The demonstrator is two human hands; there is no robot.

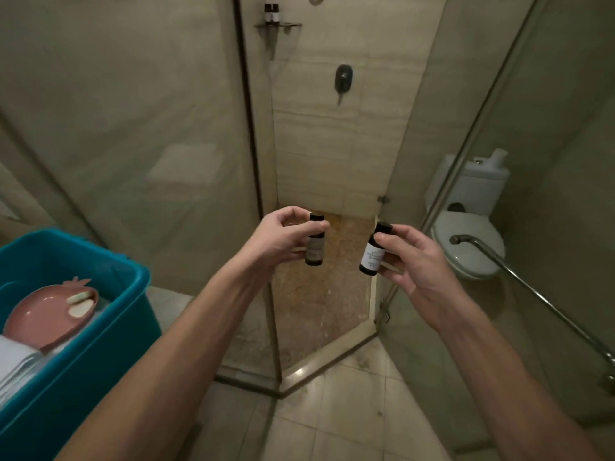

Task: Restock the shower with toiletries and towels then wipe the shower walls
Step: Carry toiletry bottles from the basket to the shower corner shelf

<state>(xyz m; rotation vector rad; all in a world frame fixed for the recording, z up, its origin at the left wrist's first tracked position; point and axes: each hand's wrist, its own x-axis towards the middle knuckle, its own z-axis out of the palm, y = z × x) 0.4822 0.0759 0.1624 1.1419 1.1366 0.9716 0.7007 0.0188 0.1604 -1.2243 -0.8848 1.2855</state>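
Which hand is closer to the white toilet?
Right. The right hand, holding a small bottle, sits just left of the toilet in the picture. The left hand, holding another bottle, is farther left.

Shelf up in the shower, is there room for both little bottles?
Yes, probably. The shelf is bare right of the one bottle standing at its left end. The doorway between the glass panel and door is clear to reach through. The bin is crowded: dish, towels.
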